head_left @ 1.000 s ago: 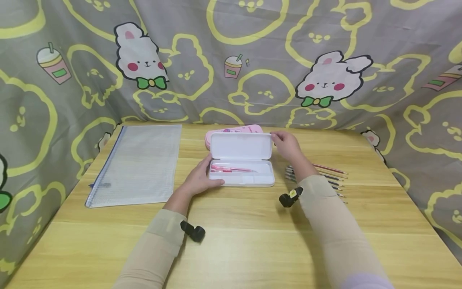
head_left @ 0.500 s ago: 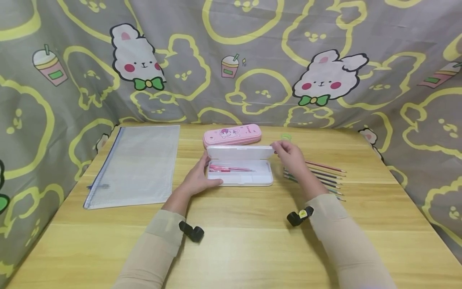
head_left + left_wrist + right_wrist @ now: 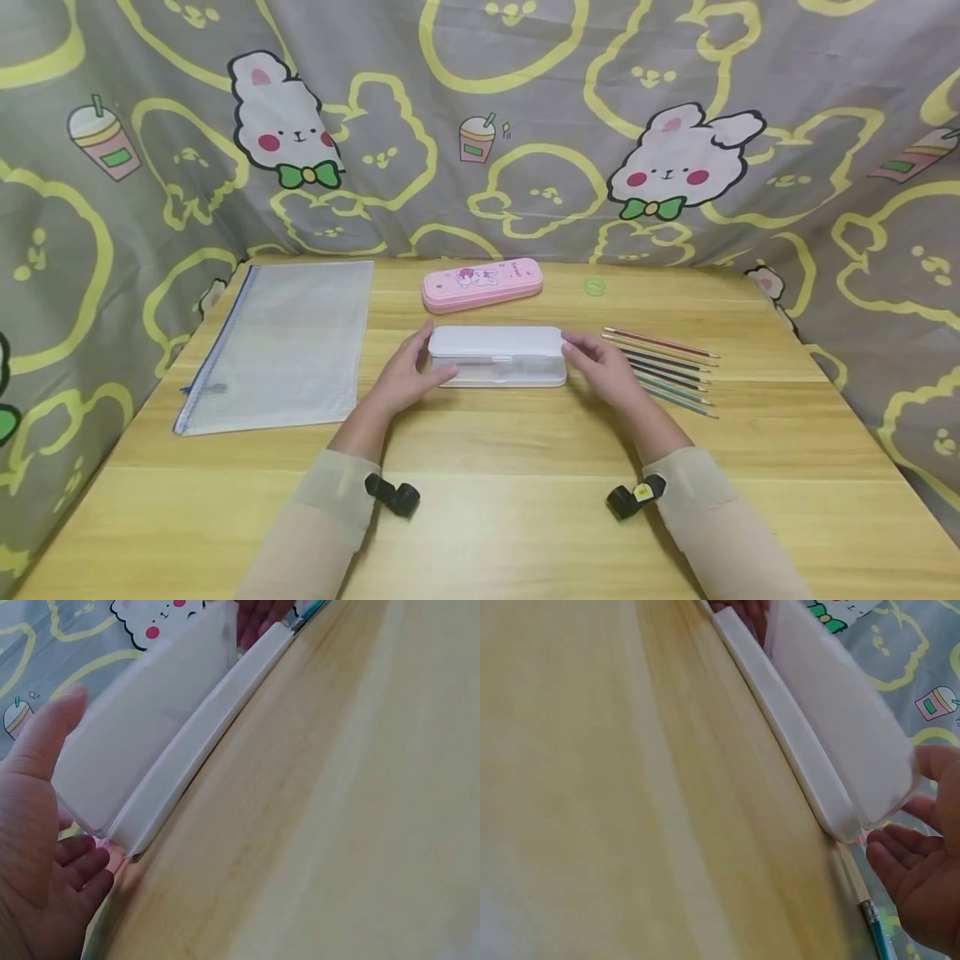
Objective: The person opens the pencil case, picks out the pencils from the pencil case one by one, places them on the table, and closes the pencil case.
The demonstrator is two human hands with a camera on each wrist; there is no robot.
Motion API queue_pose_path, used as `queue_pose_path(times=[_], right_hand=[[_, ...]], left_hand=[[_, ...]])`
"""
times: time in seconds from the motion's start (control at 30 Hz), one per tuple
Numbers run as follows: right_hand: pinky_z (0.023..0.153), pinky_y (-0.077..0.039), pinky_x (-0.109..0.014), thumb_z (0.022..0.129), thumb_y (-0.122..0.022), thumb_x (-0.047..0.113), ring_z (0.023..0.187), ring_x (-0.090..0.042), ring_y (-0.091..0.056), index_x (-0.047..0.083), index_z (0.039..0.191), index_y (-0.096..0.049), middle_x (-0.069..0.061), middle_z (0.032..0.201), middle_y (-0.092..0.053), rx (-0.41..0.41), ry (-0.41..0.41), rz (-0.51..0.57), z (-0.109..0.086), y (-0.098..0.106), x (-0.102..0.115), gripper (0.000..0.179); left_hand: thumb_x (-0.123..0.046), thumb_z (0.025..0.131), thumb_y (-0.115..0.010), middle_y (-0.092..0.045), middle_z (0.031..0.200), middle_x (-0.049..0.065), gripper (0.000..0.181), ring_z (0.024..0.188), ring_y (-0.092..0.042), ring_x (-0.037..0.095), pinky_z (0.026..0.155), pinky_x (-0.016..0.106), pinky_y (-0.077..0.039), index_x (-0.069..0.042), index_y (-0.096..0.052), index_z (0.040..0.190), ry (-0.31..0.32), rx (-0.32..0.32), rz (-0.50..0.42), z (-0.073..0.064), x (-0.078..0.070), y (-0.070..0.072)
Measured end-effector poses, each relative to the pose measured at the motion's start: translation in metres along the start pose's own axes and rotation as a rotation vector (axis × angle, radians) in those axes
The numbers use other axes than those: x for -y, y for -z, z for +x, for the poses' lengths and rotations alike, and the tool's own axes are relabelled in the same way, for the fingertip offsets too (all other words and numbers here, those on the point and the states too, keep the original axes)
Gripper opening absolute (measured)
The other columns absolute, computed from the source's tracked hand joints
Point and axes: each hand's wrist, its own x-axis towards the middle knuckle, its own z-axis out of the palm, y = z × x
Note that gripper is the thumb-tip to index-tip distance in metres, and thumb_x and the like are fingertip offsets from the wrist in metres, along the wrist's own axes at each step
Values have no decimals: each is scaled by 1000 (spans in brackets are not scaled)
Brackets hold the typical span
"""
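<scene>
A white pencil case [image 3: 495,343] lies at mid table, its lid tilted partway down over the base. In the left wrist view the lid [image 3: 142,727] stands at an angle above the white base [image 3: 199,746]. My left hand [image 3: 401,372] rests at the case's left end, thumb straight in front and fingers loosely bent beside the end. At the other end my right hand [image 3: 607,367] pinches the lid's right edge; in the right wrist view its fingers [image 3: 934,761] meet the lid [image 3: 847,720]. The red pens inside are hidden.
A pink pencil case [image 3: 482,285] lies behind the white one. Several pencils [image 3: 667,371] lie to the right, beside my right hand. A green ring-shaped item [image 3: 594,287] sits at the back. A mesh zip pouch [image 3: 281,346] lies at left; a patterned curtain [image 3: 540,125] hangs behind.
My right hand has brought the white case's lid from upright forward and down, hiding the pens. The pink case and green ring show fully now. My left hand has barely moved.
</scene>
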Motion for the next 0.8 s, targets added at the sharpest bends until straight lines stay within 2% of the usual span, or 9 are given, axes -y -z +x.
queue_pose_path(times=[0.13, 0.27, 0.5, 0.8], right_hand=[[113, -38, -49, 99, -56, 40, 136, -35, -47, 6, 145, -46, -19, 147, -49, 37, -6, -24, -4, -2, -4, 59], [114, -37, -50, 98, -57, 37, 137, -37, -45, 7, 149, -41, -20, 149, -46, 73, -22, -33, -7, -4, -6, 61], [115, -36, -48, 96, -63, 24, 139, -36, -43, 3, 148, -41, -20, 150, -44, 75, -25, -45, -7, -8, -10, 60], [113, -38, -46, 94, -66, 21, 137, -35, -45, 2, 145, -44, -19, 149, -46, 65, -35, -52, -7, -8, -12, 59]], left_hand=[[-36, 94, -64, -25, 160, 19, 81, 147, -29, 34, 121, 44, -25, -1, -23, 154, -11, -2, -4, -4, 0, 2], [-35, 97, -59, -30, 158, 20, 73, 145, -34, 34, 120, 43, -28, 0, -28, 153, 4, -1, 8, -7, 1, 2], [-30, 93, -65, -28, 160, 17, 76, 148, -29, 31, 121, 40, -26, 0, -29, 152, 39, 7, 21, -7, 0, 0], [-28, 91, -68, -29, 159, 16, 76, 148, -29, 31, 121, 41, -26, 1, -31, 151, 52, 12, 66, -7, -1, 1]])
